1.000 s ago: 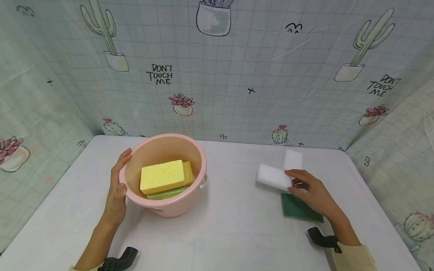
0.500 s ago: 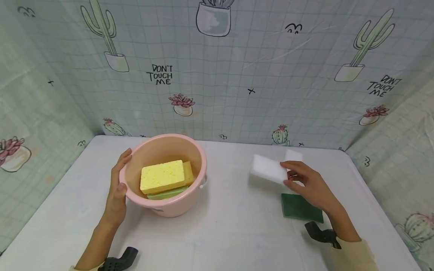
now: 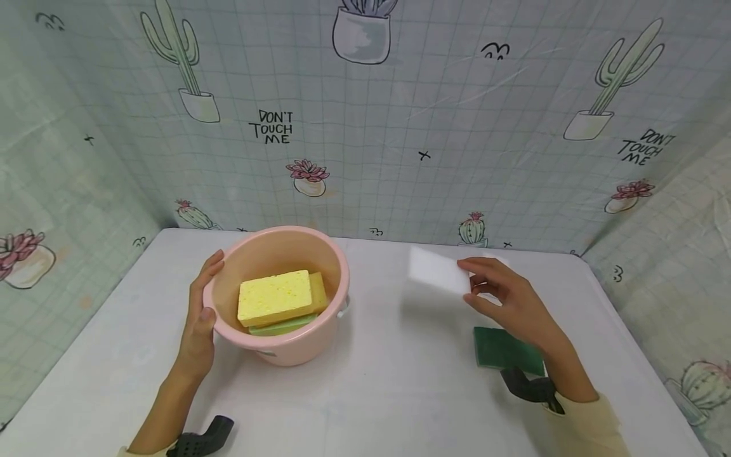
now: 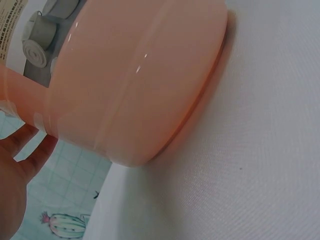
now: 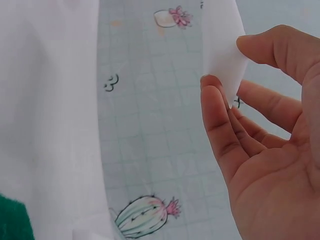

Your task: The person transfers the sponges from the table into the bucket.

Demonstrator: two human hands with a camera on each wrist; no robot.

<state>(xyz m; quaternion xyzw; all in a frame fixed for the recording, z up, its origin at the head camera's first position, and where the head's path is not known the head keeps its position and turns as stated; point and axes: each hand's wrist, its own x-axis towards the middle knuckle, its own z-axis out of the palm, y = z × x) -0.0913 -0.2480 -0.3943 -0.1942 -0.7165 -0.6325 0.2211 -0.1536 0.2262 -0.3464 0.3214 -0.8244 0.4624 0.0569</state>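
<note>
Looks part done: sponges (image 3: 275, 297) sit in bucket (image 3: 302, 343), left; left hand (image 3: 197, 327) spread against its rim. Right hand (image 3: 508, 298) pinches white sponge (image 3: 436, 271) above table (image 3: 377, 400), right of bucket; green pad (image 3: 502, 348) left outside, near right.

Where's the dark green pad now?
In the head view, the dark green pad lies on the table, right of the pink bucket, partly behind the right hand.

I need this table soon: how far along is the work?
Done: two yellow sponges and a light green piece sit in the pink bucket. In hand: the right hand holds a white block above the table; the left hand touches the bucket. Apparently remaining: the dark green pad and a second white block, mostly hidden behind the right hand.
</note>
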